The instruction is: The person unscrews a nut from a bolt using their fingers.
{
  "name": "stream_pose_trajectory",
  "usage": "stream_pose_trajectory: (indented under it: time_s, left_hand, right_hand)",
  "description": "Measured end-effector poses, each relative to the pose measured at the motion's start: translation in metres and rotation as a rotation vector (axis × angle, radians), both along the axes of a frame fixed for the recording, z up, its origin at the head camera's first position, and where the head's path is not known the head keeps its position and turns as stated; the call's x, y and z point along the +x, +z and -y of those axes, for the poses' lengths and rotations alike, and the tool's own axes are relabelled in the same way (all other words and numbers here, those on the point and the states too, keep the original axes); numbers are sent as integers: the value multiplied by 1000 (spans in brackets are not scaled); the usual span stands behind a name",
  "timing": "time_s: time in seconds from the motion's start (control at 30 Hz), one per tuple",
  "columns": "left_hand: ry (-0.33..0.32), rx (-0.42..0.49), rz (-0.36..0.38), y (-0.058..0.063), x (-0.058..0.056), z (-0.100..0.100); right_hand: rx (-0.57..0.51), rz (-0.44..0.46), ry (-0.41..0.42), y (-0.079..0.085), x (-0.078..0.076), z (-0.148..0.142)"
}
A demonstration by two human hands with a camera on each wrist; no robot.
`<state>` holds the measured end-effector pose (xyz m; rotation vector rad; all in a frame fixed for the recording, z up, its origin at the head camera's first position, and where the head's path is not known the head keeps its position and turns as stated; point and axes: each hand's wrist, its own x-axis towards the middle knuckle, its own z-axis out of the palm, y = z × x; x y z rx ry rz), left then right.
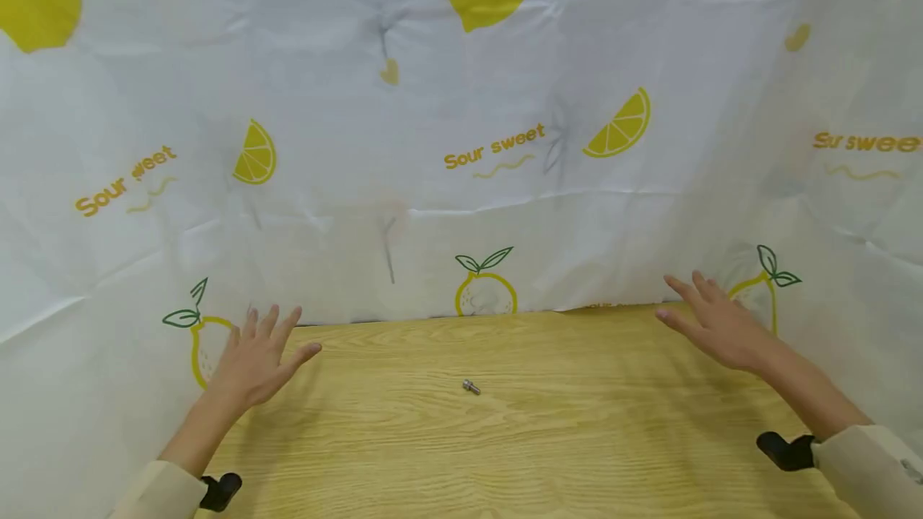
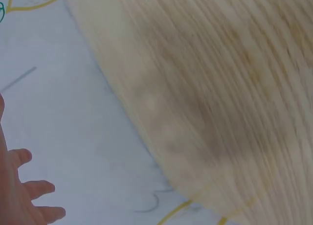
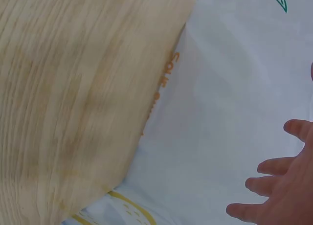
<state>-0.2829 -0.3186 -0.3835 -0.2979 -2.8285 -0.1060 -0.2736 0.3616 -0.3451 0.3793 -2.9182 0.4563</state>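
Note:
A small metal bolt (image 1: 471, 387) with a round head lies on its side near the middle of the wooden table (image 1: 404, 455). To its left, my left hand (image 1: 252, 359) hovers over the table's left side, fingers spread and holding nothing. My right hand (image 1: 721, 331) is held up over the right side, its fingers also spread and nothing in it. Both hands are well apart from the bolt. Each wrist view catches only part of its hand: the left fingers (image 2: 39, 189) at the lower left, the right fingers (image 3: 274, 186) at the lower right. Neither wrist view shows the bolt.
A white curtain (image 1: 324, 142) printed with lemons and "Sour sweet" lettering hangs behind the table and along both sides. It meets the table's back edge. A black piece (image 1: 222, 492) sits at the left cuff, and another black piece (image 1: 784, 452) at the right cuff.

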Motion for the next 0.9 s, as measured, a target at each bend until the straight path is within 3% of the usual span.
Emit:
stream_pose_trajectory:
  time_s: [0.17,0.5,0.7,0.9]
  left_hand:
    - [-28,-14,0,-7,4,-11]
    - [-133,128,-8,-29,7,-39]
    - [-174,164,21,-33,9,-68]
    - [-265,172,11,-36,7,-97]
  right_hand:
    - [-22,-4,24,-8,4,4]
    - [-123,-52,100,-17,15,29]
    - [-185,-81,143,-25,22,55]
    - [-222,-114,158,-43,21,74]
